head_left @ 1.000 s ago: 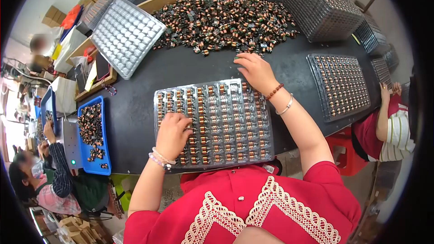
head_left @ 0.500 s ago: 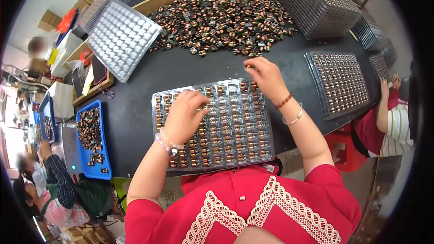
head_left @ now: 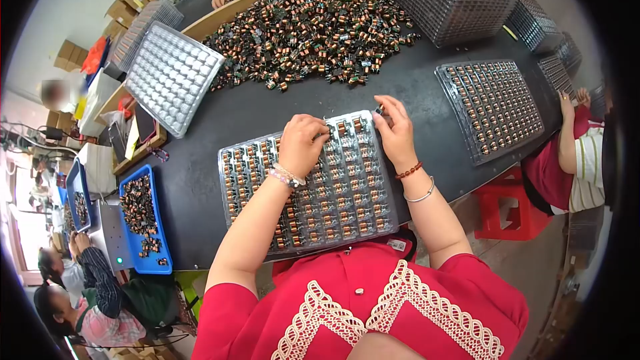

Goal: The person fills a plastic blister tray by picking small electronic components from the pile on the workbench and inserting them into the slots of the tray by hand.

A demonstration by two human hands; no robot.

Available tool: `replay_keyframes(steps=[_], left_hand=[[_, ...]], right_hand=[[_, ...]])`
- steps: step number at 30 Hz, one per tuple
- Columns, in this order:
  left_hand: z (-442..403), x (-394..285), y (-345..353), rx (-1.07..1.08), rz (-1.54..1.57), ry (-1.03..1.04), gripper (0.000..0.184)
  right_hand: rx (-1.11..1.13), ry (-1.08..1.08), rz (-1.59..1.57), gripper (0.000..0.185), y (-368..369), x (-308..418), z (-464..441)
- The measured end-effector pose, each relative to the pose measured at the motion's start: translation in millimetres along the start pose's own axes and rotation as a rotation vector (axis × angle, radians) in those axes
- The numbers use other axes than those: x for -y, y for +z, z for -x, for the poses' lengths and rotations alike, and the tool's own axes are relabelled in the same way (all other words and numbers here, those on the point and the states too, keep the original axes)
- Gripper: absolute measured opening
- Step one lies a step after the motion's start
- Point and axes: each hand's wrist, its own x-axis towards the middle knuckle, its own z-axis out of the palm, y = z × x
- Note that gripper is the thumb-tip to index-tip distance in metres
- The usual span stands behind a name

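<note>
1. Apparently, you are working on seating parts: a clear, pocketed plastic tray is lying before you on the dark, smooth table, with small, copper-wound cylindrical coils sitting in many pockets.
2. Your right hand is poising itself at the tray's upper right corner; its fingers are pinching what looks like a single copper-and-dark coil.
3. Your left hand is arching over the tray's upper rows, its fingers curling down close to the seated coils; the hand is hiding what lies under it, so I cannot tell whether they are gripping one.
4. Beyond the tray, a large, loose copper-and-black heap is lying well apart from your left hand.
5. As I am judging it, the next move is calling for matching the pinched coil to its neighbours' direction and lowering it squarely into a free pocket; glare is masking which pockets are bare.
</note>
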Motion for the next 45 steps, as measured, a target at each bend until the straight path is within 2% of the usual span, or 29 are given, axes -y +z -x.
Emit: replay_keyframes(steps=[2,8,11,14,17,19,22,23,25,26,27,30,31,33,34,35,39,41,43,45], left_hand=[[1.5,0.1,0.8,0.002,-0.003,0.02,0.011],[-0.2,0.1,4.3,-0.007,0.016,-0.016,0.01],[-2.4,-5.0,-3.3,0.066,-0.092,-0.002,0.009],[-7.2,-11.1,-16.2,0.124,-0.272,0.103,0.009],[-16.2,16.1,-24.9,0.136,-0.255,0.021,0.013],[-28.0,53.2,-24.9,-0.016,-0.094,-0.439,0.016],[-48.1,86.2,-19.8,-0.048,-0.315,-0.427,0.019],[-52.5,93.3,-15.6,-0.048,-0.303,-0.422,0.019],[-58.7,97.6,-7.3,0.026,-0.377,-0.37,0.021],[-58.7,98.7,-2.1,0.002,-0.433,-0.33,0.021],[-64.8,93.2,-2.8,0.081,-0.468,-0.405,0.019],[-66.6,87.6,-5.5,0.14,-0.458,-0.385,0.017],[-64.5,87.7,-7.9,0.169,-0.445,-0.353,0.016],[-57.2,88.7,-8.1,0.056,-0.381,-0.233,0.031],[-55.8,84.2,-10.9,0.036,-0.334,-0.249,0.031],[-54.3,79.6,-14.9,0.017,-0.289,-0.266,0.031],[-45.1,62.3,-27.4,0.004,-0.131,-0.28,0.024],[-39.4,53.1,-28.7,-0.029,0.077,-0.31,0.016],[-36.7,42.9,-31.3,0.017,0.043,-0.372,0.018],[-31.4,40.6,-29.0,0.03,0.062,-0.41,0.019]], right_hand=[[0.008,-0.006,-0.005,0.034,-1.3,-3.6,-0.1],[-0.017,0.055,-0.128,0.03,-0.4,-5.2,-0.2],[-0.031,0.078,-0.084,0.029,-3.9,-11.5,0.4],[0.016,0.106,-0.054,0.032,-8.9,-15.3,-0.3],[-0.017,0.21,-0.201,0.037,-8.7,-12.9,-0.8],[-0.039,0.259,-0.304,0.032,-8.5,-13.3,-2.3],[-0.004,0.275,-0.316,0.028,-9.5,-15.5,-4.3],[-0.004,0.307,-0.267,0.028,-11.5,-14.8,-4.4],[-0.007,0.33,-0.224,0.028,-13.0,-21.7,-4.1],[-0.001,0.324,-0.211,0.028,-13.3,-23.7,-3.1],[-0.012,0.273,-0.161,0.027,-11.9,-21.2,-2.8],[-0.014,0.253,-0.152,0.021,-10.8,1.8,-1.4],[0.028,0.142,-0.049,0.022,-11.8,2.2,-0.5],[0.203,-0.077,0.115,0.022,-16.3,16.3,-2.7],[0.273,-0.113,0.187,0.022,-16.9,22.0,-4.3],[0.31,-0.261,0.292,0.022,-17.3,19.5,-6.3],[0.419,-0.269,0.336,0.022,-23.1,23.9,-12.8],[0.464,-0.241,0.344,0.022,-24.7,23.1,-11.4],[0.517,-0.195,0.326,0.018,-24.9,20.7,-9.7],[0.478,-0.181,0.275,0.016,-23.8,23.9,-7.1]])
